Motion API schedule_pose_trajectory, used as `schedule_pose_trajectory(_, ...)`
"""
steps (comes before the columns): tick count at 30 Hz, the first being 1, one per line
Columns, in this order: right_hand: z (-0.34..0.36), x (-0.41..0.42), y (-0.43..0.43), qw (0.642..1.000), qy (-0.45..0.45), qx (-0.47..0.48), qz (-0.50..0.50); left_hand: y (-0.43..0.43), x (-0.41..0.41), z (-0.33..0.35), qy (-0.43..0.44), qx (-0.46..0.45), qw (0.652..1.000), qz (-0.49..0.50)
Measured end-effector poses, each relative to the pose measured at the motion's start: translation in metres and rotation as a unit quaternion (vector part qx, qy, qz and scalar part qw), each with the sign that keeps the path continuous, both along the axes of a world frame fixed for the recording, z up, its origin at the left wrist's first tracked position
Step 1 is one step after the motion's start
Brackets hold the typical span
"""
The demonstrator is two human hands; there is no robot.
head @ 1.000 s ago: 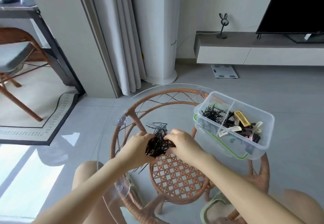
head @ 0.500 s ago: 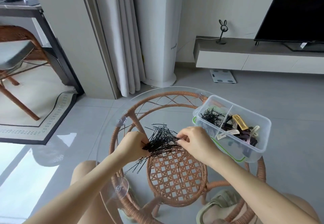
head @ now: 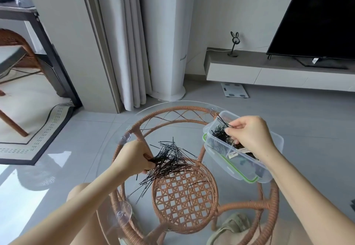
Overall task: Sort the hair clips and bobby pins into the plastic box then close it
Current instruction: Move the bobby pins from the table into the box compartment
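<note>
My left hand (head: 134,158) grips a fanned bunch of black bobby pins (head: 169,163) over the round glass table top (head: 115,160). A few loose pins trail from the bunch on the glass toward me. My right hand (head: 249,137) hovers over the clear plastic box (head: 213,127) at the table's right side and pinches a few bobby pins above the box's left compartment, where a black pile of pins (head: 221,134) lies. Hair clips (head: 235,153) show in the other compartment, mostly hidden by my hand. The green-rimmed lid (head: 247,179) lies under the box.
The glass top rests on a brown rattan frame (head: 184,196). My knees and a sandal sit below the table. A white column fan and curtain stand behind, a TV bench at the right, a rug and chair at the left.
My right hand has left the bunch and moved right to the box with a few pins. My left hand keeps the rest of the bunch, now more fanned out.
</note>
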State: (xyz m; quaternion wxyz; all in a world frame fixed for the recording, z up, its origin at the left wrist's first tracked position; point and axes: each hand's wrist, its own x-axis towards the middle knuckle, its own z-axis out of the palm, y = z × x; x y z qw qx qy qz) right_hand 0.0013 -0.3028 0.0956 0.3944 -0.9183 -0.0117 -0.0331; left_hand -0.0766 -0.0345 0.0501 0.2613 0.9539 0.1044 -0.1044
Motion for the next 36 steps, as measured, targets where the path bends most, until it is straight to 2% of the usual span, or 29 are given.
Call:
schedule_pose_trajectory(6,-0.016,0.040,0.003,0.987,0.100,-0.090,-0.085,0.000,0.000,0.017,-0.016,-0.013,1.000,0.020)
schedule_pose_trajectory(13,-0.025,0.053,0.020,0.978,0.153,-0.135,-0.047,-0.003,0.008,0.034,-0.041,-0.036,0.998,0.027)
schedule_pose_trajectory(18,-0.018,0.046,0.015,0.987,0.106,-0.114,-0.028,-0.012,0.020,0.046,-0.057,-0.050,0.997,0.023)
schedule_pose_trajectory(22,-0.004,0.033,0.000,0.996,0.056,-0.066,-0.017,-0.031,0.040,0.058,-0.102,-0.079,0.991,0.025)
schedule_pose_trajectory(29,0.013,0.012,-0.036,0.999,0.003,-0.018,-0.036,-0.108,0.095,0.074,-0.161,-0.127,0.979,-0.013)
schedule_pose_trajectory(34,0.012,0.005,-0.049,0.999,0.002,-0.025,-0.028,-0.166,0.122,0.043,-0.135,-0.064,0.988,-0.033)
schedule_pose_trajectory(36,0.010,0.003,-0.053,1.000,0.003,-0.008,-0.023,-0.177,0.126,0.033,-0.090,-0.021,0.993,-0.067)
